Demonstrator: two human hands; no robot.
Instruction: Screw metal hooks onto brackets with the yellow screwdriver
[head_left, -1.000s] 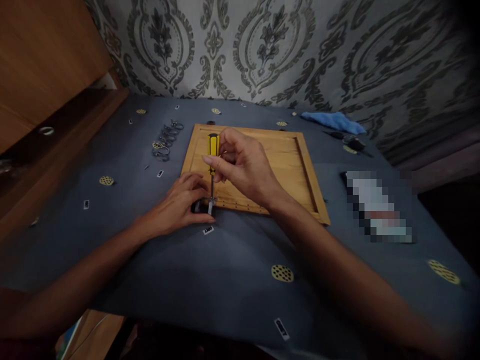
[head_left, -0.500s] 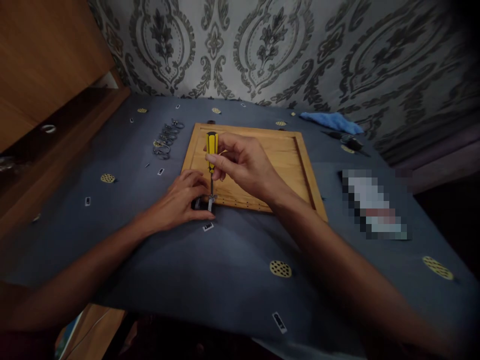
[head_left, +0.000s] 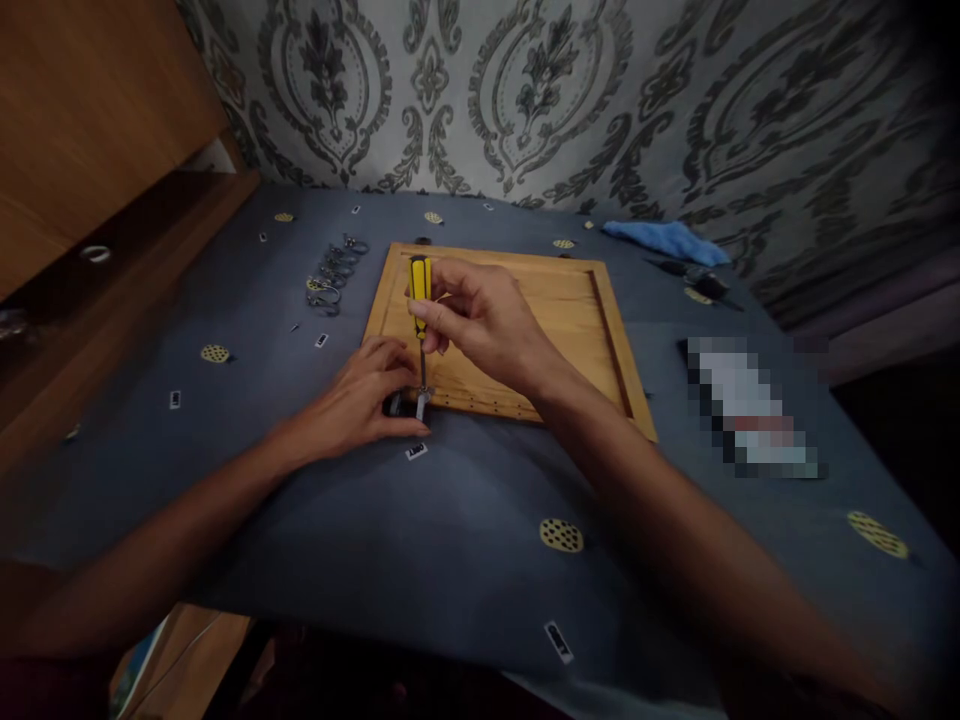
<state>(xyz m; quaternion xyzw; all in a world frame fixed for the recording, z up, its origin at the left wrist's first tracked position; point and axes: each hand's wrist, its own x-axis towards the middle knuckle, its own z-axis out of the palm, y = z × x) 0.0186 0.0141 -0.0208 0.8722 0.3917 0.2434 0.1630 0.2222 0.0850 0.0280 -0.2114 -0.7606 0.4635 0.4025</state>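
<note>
Ideally, the metal fitting (head_left: 423,403), below the right grip (head_left: 484,322) at the near edge of the wooden frame (head_left: 570,312), wants steadying. The left grip (head_left: 369,396) curves around it; whether it presses, I cannot tell. The right grip pinches the screwdriver (head_left: 420,285) by its handle: keep the shaft nearly upright and press straight down so the tip doesn't slip.

Wall (head_left: 429,30), pale grey, bearing large dark medallions (head_left: 550,70) and scrolling leaves (head_left: 634,165). Cabinet (head_left: 97,90), orange-brown wood, at far left, with a dark recess (head_left: 135,225) below; table (head_left: 300,550), meeting the wall, under a blue-grey cloth (head_left: 450,560) printed with yellow spotted ovals (head_left: 561,535). Light dim, the right side falling to near black.
</note>
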